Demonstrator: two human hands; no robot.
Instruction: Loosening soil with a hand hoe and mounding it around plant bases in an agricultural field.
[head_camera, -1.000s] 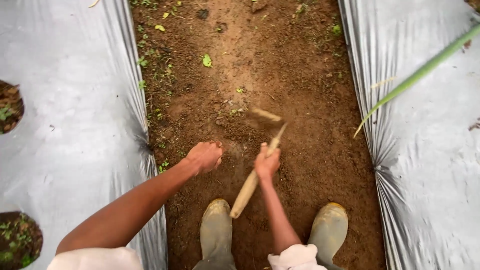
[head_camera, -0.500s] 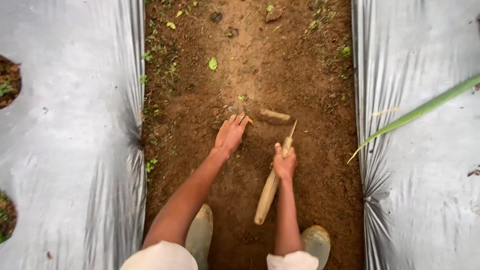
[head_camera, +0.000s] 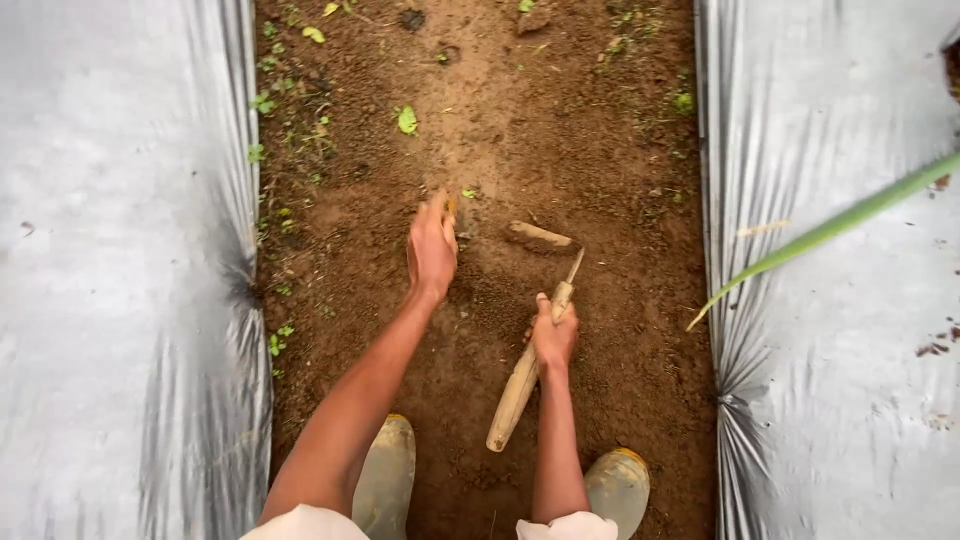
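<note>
Outdoors, a strip of bare brown soil (head_camera: 480, 150) runs away from the viewer between two wide sheets of grey plastic mulch (head_camera: 110, 250), one on each side. A long green leaf blade (head_camera: 830, 230) slants in from the right over the plastic. At the bottom, two muddy pale rubber boots (head_camera: 385, 480) stand on the soil, and both bare arms reach forward from white sleeves. The right hand (head_camera: 553, 338) is closed in a fist round a wooden-handled digging tool (head_camera: 520, 385); its long axis runs diagonally, the butt end low and left near the boots, the thin blade pointing up and right toward a small flat clod of earth (head_camera: 540, 238). The clod lies just beyond the blade tip, apart from it. The left hand (head_camera: 432, 250) stretches further forward, fingers loosely curled at the soil; it seems to pinch something small, though this cannot be told. That hand lies level with the clod, just to its left.
</note>
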